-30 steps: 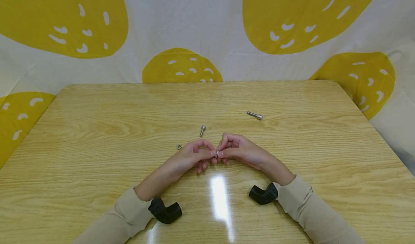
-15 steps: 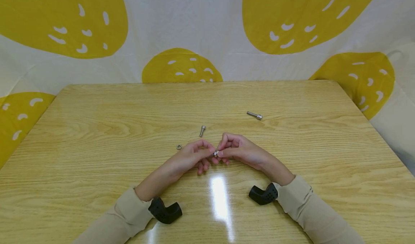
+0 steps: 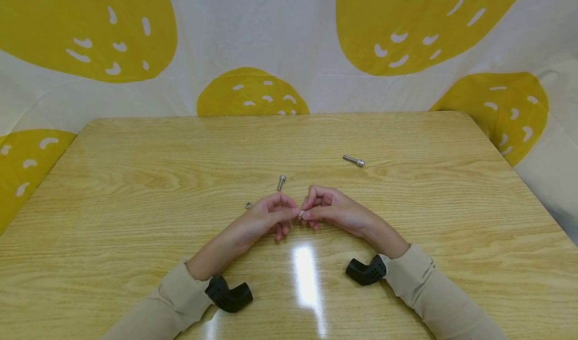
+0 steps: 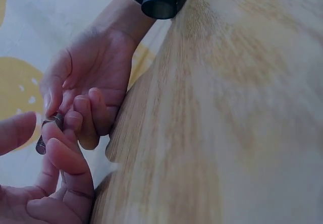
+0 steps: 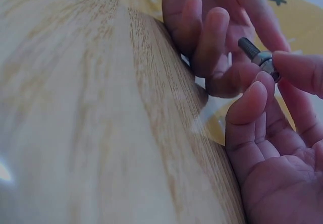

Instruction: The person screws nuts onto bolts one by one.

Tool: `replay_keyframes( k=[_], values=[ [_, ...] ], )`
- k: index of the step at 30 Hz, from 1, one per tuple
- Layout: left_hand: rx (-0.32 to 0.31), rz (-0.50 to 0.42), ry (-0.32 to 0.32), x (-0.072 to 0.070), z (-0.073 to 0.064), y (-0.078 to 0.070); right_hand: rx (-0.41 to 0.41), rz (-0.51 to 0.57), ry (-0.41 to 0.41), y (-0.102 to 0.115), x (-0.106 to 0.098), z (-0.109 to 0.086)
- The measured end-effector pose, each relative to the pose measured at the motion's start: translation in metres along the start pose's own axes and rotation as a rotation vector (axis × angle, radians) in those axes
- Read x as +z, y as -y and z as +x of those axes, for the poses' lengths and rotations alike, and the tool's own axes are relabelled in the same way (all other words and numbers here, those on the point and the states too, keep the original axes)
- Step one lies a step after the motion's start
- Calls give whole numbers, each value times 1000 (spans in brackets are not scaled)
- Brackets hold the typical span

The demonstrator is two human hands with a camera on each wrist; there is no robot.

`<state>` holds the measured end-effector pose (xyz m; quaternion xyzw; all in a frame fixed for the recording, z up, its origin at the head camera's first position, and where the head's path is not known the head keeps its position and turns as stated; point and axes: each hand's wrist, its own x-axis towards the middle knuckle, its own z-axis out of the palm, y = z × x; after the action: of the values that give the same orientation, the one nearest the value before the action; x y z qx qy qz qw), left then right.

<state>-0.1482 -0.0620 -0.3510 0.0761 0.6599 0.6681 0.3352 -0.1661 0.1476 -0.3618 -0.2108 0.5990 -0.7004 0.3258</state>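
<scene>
My right hand [image 3: 336,210] pinches a small metal bolt [image 5: 248,47] by its head end, between thumb and index finger. A hex nut [image 5: 262,58] sits on the bolt's threaded shank, and the bare thread end points toward my left hand [image 3: 266,219]. In the left wrist view, the left index finger curls at the nut while the left thumb [image 4: 15,132] stands a little off the bolt. Both hands meet low over the wooden table [image 3: 158,164]. Fingers hide most of the bolt in the head view.
Just beyond the hands lies a loose socket-head bolt [image 3: 281,182]. A single nut [image 3: 249,205] rests beside the left hand. Farther right lies a longer bolt [image 3: 353,160] with a nut near its head. A patterned cloth [image 3: 257,34] hangs behind the table.
The left thumb and fingertips have shifted slightly at the nut, which showed more fully half a second ago. The right hand keeps its pinch on the bolt.
</scene>
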Motion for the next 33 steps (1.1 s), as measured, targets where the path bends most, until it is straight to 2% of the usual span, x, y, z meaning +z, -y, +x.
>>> replay_keyframes(
  k=[6, 17, 26, 29, 33],
  values=[
    [2, 32, 26, 0, 0, 1, 3, 8, -7, 0, 0, 0],
    [14, -23, 13, -1, -1, 1, -2, -10, 0, 0, 1, 0],
    [-17, 9, 19, -1, 1, 0, 4, 7, -9, 1, 1, 0],
    [-11, 18, 33, -2, 1, 1, 1, 7, -7, 1, 1, 0],
    [12, 3, 19, -2, 0, 2, -11, 12, 10, 0, 0, 0]
  ],
)
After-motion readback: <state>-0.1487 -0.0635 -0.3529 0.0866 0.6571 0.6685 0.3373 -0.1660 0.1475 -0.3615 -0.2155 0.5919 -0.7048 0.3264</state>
